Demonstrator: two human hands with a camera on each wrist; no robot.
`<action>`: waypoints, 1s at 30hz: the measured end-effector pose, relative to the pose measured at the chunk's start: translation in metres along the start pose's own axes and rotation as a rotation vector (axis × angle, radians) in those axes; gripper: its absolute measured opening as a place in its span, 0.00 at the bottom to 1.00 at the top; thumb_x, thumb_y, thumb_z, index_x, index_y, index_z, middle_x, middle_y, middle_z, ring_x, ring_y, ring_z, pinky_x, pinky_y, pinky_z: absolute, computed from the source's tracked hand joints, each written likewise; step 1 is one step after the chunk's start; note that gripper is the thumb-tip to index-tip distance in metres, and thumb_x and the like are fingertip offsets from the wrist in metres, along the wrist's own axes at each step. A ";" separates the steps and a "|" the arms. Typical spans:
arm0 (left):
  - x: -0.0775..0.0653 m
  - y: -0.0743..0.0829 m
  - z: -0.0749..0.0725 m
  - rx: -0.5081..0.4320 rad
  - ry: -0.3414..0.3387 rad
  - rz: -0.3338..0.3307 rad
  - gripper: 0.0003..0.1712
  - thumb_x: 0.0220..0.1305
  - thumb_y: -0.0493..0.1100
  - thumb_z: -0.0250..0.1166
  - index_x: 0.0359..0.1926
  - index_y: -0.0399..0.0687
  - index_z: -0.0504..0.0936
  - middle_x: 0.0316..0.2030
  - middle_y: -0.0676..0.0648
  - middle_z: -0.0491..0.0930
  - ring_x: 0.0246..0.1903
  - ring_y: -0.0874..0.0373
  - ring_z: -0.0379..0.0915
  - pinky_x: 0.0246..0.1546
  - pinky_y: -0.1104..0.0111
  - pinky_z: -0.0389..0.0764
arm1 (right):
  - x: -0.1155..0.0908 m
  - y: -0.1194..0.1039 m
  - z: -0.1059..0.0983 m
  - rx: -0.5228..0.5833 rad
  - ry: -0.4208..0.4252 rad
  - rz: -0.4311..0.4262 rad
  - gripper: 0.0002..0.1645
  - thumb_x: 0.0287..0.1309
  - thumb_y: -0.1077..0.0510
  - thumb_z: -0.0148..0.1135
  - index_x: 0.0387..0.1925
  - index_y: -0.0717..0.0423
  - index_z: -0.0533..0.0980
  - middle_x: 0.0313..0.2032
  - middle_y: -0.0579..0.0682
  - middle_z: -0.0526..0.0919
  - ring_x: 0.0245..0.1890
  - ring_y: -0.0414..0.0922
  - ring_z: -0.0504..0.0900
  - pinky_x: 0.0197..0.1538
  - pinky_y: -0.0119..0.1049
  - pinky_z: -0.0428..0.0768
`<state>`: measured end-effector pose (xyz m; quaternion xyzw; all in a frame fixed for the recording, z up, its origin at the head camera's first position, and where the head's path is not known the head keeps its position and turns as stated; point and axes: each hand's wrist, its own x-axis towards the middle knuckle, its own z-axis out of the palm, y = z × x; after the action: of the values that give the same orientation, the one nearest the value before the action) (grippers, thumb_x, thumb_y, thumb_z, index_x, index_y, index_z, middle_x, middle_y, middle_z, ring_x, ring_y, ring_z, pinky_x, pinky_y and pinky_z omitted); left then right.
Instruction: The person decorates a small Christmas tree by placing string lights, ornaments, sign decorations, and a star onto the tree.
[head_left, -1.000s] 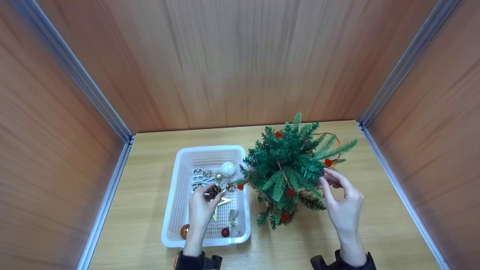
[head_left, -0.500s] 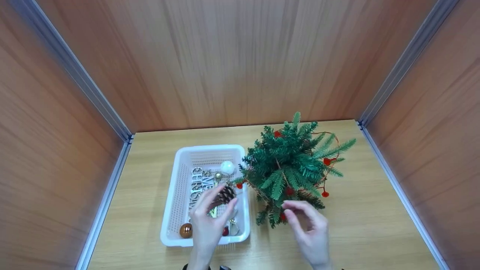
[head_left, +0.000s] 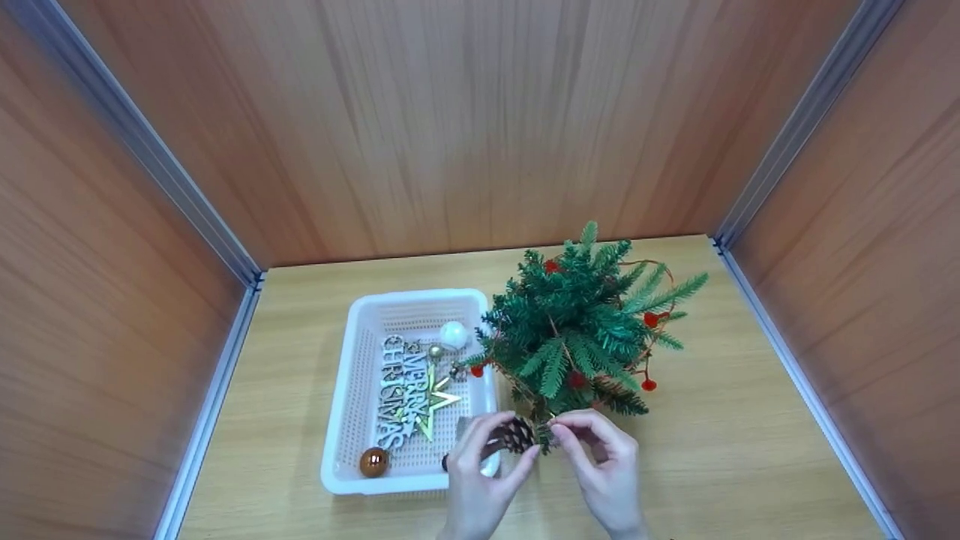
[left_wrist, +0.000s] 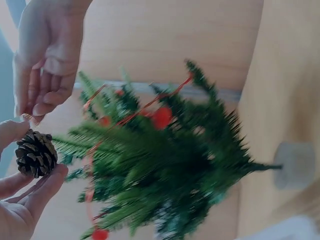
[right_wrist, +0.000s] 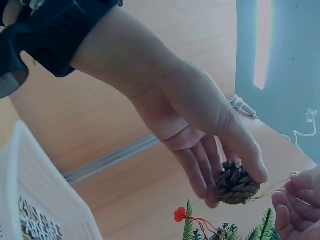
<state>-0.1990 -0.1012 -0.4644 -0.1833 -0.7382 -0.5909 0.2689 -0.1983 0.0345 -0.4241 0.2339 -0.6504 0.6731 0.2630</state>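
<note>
My left hand (head_left: 484,476) holds a brown pine cone (head_left: 516,435) between thumb and fingers, in front of the small green Christmas tree (head_left: 577,322). Beside it, my right hand (head_left: 604,465) pinches the thin gold string (right_wrist: 272,190) that comes off the cone's end. The left wrist view shows the pine cone (left_wrist: 36,154) gripped at its sides, with the other hand's fingertips right above it. Both hands are raised at about the height of the tree's upper branches. A red cord with red pompoms (left_wrist: 161,117) winds round the tree, which stands on a pale round base (left_wrist: 295,166).
Left of the tree stands a white plastic basket (head_left: 337,405). In it lie silver Merry Christmas letters (head_left: 391,390), a gold star (head_left: 435,401), a white ball (head_left: 454,335) and an orange-brown ball (head_left: 373,462). Wooden panels (head_left: 465,135) enclose the table at the back and sides.
The left hand has carried the pine cone from over the basket to the right, in front of the tree. The right hand has left the tree's right side and now pinches the cone's string.
</note>
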 end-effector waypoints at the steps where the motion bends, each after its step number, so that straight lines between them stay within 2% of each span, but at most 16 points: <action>1: -0.003 -0.001 0.002 -0.003 -0.001 -0.014 0.23 0.46 0.37 0.70 0.45 0.38 0.73 0.38 0.44 0.75 0.35 0.56 0.75 0.33 0.70 0.79 | -0.001 0.002 -0.001 0.010 0.004 0.000 0.14 0.39 0.86 0.52 0.29 0.73 0.73 0.26 0.60 0.77 0.27 0.41 0.77 0.31 0.25 0.76; 3: -0.006 -0.002 0.006 -0.007 -0.008 -0.051 0.22 0.45 0.36 0.70 0.43 0.39 0.73 0.37 0.45 0.74 0.35 0.56 0.75 0.32 0.71 0.79 | -0.004 0.007 -0.003 0.025 0.003 0.006 0.15 0.39 0.87 0.52 0.29 0.73 0.73 0.26 0.61 0.77 0.27 0.40 0.76 0.32 0.25 0.76; 6: -0.007 0.002 0.010 -0.027 -0.053 -0.098 0.24 0.44 0.34 0.70 0.43 0.37 0.69 0.38 0.46 0.73 0.37 0.56 0.74 0.35 0.69 0.79 | -0.007 0.013 -0.006 0.049 -0.017 0.022 0.14 0.41 0.86 0.51 0.30 0.73 0.72 0.26 0.61 0.77 0.26 0.40 0.76 0.30 0.27 0.76; 9: -0.002 0.013 0.011 -0.049 -0.109 -0.085 0.27 0.44 0.31 0.69 0.46 0.33 0.66 0.41 0.42 0.72 0.41 0.53 0.72 0.41 0.66 0.76 | -0.008 0.016 -0.006 0.059 -0.048 0.033 0.13 0.44 0.85 0.50 0.31 0.72 0.71 0.26 0.60 0.77 0.23 0.43 0.75 0.28 0.29 0.76; 12: 0.005 0.024 0.010 -0.055 -0.137 -0.043 0.27 0.45 0.30 0.67 0.48 0.30 0.67 0.44 0.39 0.71 0.45 0.51 0.69 0.47 0.64 0.71 | -0.008 0.019 -0.005 0.038 -0.082 0.064 0.13 0.45 0.84 0.50 0.31 0.70 0.71 0.26 0.58 0.77 0.23 0.45 0.75 0.26 0.30 0.76; 15: 0.010 0.021 0.010 -0.115 -0.150 -0.041 0.23 0.49 0.30 0.64 0.49 0.32 0.70 0.45 0.39 0.73 0.47 0.52 0.68 0.50 0.65 0.68 | -0.008 0.019 -0.004 0.010 -0.104 0.100 0.12 0.46 0.82 0.51 0.32 0.69 0.71 0.26 0.57 0.78 0.24 0.44 0.76 0.25 0.29 0.76; 19: 0.014 0.007 0.012 -0.266 -0.166 -0.105 0.16 0.54 0.31 0.61 0.46 0.33 0.74 0.41 0.40 0.77 0.44 0.53 0.71 0.48 0.65 0.70 | -0.004 0.018 -0.004 -0.008 -0.101 0.132 0.11 0.48 0.80 0.53 0.32 0.67 0.72 0.27 0.57 0.78 0.27 0.43 0.78 0.27 0.29 0.77; 21: 0.015 0.002 0.012 -0.309 -0.165 -0.156 0.13 0.54 0.33 0.61 0.43 0.34 0.77 0.38 0.42 0.79 0.41 0.54 0.73 0.46 0.65 0.72 | -0.003 0.019 -0.004 -0.014 -0.088 0.143 0.10 0.48 0.78 0.54 0.33 0.66 0.73 0.28 0.57 0.78 0.27 0.42 0.78 0.28 0.29 0.77; 26: 0.021 0.003 0.010 -0.350 -0.160 -0.293 0.10 0.51 0.34 0.64 0.37 0.33 0.79 0.34 0.43 0.80 0.38 0.57 0.75 0.43 0.66 0.74 | 0.000 0.018 -0.004 -0.039 -0.061 0.157 0.10 0.47 0.79 0.55 0.31 0.67 0.74 0.26 0.57 0.79 0.22 0.41 0.76 0.24 0.30 0.77; 30: 0.031 0.012 0.003 -0.362 -0.130 -0.326 0.08 0.49 0.29 0.64 0.33 0.28 0.79 0.31 0.38 0.80 0.34 0.56 0.76 0.41 0.67 0.74 | 0.006 0.011 -0.001 -0.104 -0.024 0.126 0.10 0.44 0.81 0.56 0.29 0.68 0.75 0.25 0.57 0.79 0.20 0.43 0.76 0.23 0.29 0.76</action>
<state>-0.2173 -0.0974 -0.4364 -0.1446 -0.6559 -0.7360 0.0850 -0.2094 0.0352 -0.4285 0.1866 -0.7008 0.6510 0.2243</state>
